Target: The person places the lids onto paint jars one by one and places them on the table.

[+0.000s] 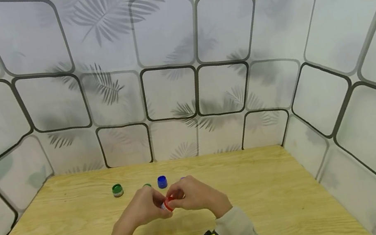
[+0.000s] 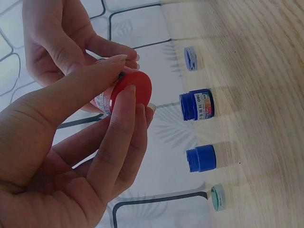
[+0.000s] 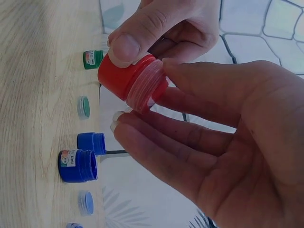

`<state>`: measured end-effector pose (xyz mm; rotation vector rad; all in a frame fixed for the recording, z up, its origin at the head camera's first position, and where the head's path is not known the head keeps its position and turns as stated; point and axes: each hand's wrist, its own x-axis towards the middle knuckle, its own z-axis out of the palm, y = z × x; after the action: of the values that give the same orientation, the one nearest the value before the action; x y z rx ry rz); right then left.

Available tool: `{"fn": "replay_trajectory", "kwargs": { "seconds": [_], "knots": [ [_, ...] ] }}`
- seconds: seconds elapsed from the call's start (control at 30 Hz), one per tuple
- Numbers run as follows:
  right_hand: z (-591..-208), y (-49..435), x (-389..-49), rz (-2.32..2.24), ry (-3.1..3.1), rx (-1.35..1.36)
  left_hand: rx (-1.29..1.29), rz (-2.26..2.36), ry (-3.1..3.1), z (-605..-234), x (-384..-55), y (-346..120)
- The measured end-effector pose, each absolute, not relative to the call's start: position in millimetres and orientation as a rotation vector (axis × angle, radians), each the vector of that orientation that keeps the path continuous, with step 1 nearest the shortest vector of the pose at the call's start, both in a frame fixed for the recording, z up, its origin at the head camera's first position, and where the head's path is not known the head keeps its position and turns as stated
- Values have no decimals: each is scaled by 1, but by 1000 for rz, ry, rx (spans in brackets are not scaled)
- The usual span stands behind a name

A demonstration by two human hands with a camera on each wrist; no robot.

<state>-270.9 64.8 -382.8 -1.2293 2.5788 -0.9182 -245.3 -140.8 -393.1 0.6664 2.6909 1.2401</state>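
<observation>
In the head view a small red paint jar [image 1: 167, 206] is held between both hands above the table. My left hand [image 1: 145, 206] grips the jar's body, thumb on one side and fingers on the other. The right wrist view shows the ribbed, see-through lid [image 3: 146, 84] at the jar's mouth. My right hand [image 1: 195, 194] pinches around this lid, its thumb at the rim and its fingertips at the far edge. Tilted on its side, the red jar [image 2: 135, 88] turns its base toward the left wrist camera. The jar's inside is hidden.
Behind the hands stand a green jar [image 1: 117, 190] and blue jars [image 2: 198, 105] [image 2: 202, 158], their mouths uncovered. A green lid [image 3: 83, 107] and a blue lid [image 3: 86, 203] lie beside them. The wooden table [image 1: 277, 194] meets a patterned backdrop [image 1: 176, 136] at its back and sides.
</observation>
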Motion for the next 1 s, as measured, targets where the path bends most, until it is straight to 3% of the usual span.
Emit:
{"fn": "replay_trajectory", "kwargs": {
  "seconds": [1.0],
  "knots": [
    [-380, 64, -271, -981, 2580, -1239, 654, 1246, 2695, -391, -245, -143]
  ]
}}
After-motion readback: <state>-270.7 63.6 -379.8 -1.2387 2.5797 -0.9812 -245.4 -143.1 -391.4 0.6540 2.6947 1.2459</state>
